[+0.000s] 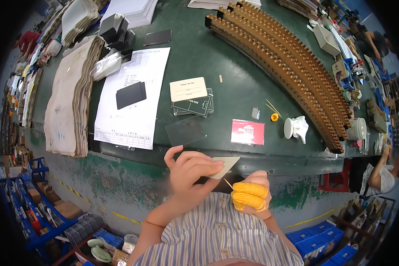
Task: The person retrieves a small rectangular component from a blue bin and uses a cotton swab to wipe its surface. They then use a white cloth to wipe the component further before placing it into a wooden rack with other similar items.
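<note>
My left hand (188, 173) pinches a cream card (228, 165) by its edge, just in front of the table's near edge. Close by on the right is my right hand (252, 195), its fingers wearing yellow finger cots (249, 189) and closed around a thin wooden stick (228, 183). The stick's tip points toward the card without visibly touching it. On the table beyond lie a clear plastic sheet (186, 131), a printed cream card (188, 90) resting on dark green cards (193, 106), and a red card (248, 132).
Wooden sticks (272, 107) lie beside a small yellow piece (274, 117) and a crumpled white item (295, 128). Long pegged wooden racks (288, 71) curve along the right. Leftward are a paper sheet (142, 119) bearing black cards (131, 95) and a worn board stack (71, 97).
</note>
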Tool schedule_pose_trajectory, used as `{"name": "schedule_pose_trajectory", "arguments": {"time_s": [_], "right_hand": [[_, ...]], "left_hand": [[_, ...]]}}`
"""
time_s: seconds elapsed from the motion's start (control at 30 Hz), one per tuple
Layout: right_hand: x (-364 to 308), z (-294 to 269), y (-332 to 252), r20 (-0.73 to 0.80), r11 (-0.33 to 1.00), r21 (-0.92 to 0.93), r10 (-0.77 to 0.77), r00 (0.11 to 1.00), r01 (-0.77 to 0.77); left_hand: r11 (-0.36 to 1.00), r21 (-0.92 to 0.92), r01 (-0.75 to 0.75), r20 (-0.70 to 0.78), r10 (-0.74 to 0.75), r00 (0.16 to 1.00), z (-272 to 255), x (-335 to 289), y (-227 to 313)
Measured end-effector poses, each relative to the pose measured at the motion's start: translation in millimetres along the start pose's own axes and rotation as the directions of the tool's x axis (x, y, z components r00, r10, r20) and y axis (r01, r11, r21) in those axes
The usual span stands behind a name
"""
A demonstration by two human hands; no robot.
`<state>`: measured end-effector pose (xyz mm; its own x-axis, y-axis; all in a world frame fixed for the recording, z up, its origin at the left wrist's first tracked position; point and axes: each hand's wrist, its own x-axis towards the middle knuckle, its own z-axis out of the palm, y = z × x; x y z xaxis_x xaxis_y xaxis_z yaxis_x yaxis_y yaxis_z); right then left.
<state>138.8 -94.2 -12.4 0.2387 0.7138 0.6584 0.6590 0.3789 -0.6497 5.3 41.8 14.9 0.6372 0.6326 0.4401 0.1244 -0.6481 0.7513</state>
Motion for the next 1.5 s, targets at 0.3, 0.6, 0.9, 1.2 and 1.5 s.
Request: {"name": "schedule_pose_trajectory", "arguments": {"time_s": [0.3,0.6,0.9,1.2,1.5], "right_hand": [[-5,5,-3,0.01,0.999,-0.005,0.044,0.999,-0.044],[0,7,-3,-0.096,0.999,-0.011,-0.031,0.995,0.03],[19,-23,8,-0.409,0.965,-0.26,-0.071,0.91,-0.042],[8,-28,2,-0.572,0.98,-0.145,0.03,0.82,-0.138],[-3,-17,-9,-0.275,0.989,-0.145,-0.021,0.961,-0.02]], "left_hand": [[1.0,0.015,-0.004,-0.008,0.004,1.0,-2,-3,-2],[1.0,0.022,0.003,-0.072,-0.001,0.997,4,0,3],[1.0,-0.018,0.017,-0.164,-0.02,0.986,16,8,7],[0.999,-0.013,-0.037,-0.139,0.035,0.99,23,8,19],[0.994,-0.021,-0.104,-0.02,0.104,0.994,21,19,16]]}}
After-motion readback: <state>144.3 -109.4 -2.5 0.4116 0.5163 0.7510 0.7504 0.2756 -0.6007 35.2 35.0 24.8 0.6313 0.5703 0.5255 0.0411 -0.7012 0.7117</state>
